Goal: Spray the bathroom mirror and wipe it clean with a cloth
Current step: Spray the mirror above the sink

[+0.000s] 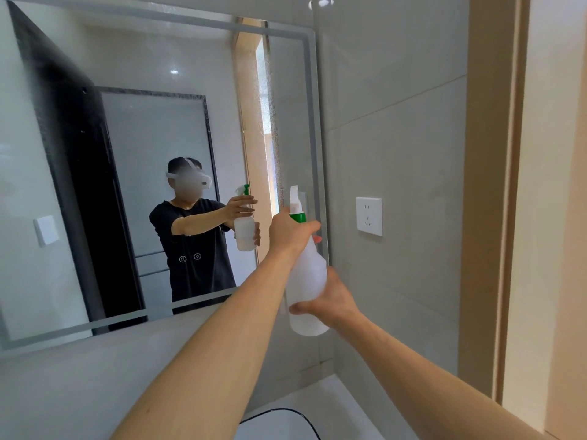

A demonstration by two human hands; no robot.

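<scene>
A large wall mirror with a frosted border fills the left and centre. Fine droplets speckle its right side near the edge. I hold a white spray bottle with a green collar and white trigger head up in front of the mirror's lower right corner. My left hand grips the neck and trigger. My right hand cups the lower body of the bottle from the right. The nozzle points toward the mirror. No cloth is in view.
A white wall socket sits on the grey tiled wall right of the mirror. A beige door frame stands at the far right. Below lies a white counter with a black-rimmed basin. The mirror reflects a person and a dark shower door.
</scene>
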